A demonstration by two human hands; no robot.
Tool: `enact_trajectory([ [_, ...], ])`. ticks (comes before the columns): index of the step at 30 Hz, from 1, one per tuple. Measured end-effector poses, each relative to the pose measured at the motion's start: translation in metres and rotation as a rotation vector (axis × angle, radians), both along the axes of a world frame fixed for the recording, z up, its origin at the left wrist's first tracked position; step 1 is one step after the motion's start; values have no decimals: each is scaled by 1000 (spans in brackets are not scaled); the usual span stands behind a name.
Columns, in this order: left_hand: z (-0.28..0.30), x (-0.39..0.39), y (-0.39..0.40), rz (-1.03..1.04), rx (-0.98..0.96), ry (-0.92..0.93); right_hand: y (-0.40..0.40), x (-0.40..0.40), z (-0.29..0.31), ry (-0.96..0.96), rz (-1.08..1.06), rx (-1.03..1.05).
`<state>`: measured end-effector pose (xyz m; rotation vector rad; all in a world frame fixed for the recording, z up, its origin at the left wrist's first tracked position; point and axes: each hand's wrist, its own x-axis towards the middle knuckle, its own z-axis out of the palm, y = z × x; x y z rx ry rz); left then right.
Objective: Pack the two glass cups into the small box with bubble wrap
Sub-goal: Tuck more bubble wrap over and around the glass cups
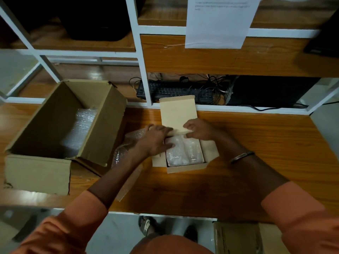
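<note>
The small cardboard box sits open on the wooden table, its lid standing up at the far side. Inside lie bubble-wrapped bundles, filling the box; the glass itself is hidden by the wrap. My left hand and my right hand meet at the far rim of the box, both pinching a folded flap at the lid's base. Loose bubble wrap lies just left of the small box, partly under my left forearm.
A large open carton holding more bubble wrap stands on the left of the table. A black keyboard and cables lie on the shelf behind. A sheet of paper hangs above. Another box is on the floor.
</note>
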<state>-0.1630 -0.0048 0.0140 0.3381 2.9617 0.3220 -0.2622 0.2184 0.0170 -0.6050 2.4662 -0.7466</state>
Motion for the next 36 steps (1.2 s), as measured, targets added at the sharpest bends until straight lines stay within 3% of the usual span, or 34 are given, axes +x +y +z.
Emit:
enact_trajectory([
  [5,51,15,-46,172,190,238,-65,-11,44,86,43,-172],
  [8,49,33,-70,258,210,186,-115,-8,53,100,141,-221],
  [14,-22,79,-65,327,-232,-104,-169,5,25,49,298,-134],
  [20,-70,99,-76,198,-616,-102,-160,1,10,31,294,-92],
  [28,-81,83,-65,-4,-792,-209,-119,4,16,35,254,-90],
  [32,-108,79,-65,12,-653,-239,-91,7,10,9,230,-122],
  [36,-46,89,-16,150,-577,-163,-68,16,1,-19,229,-131],
])
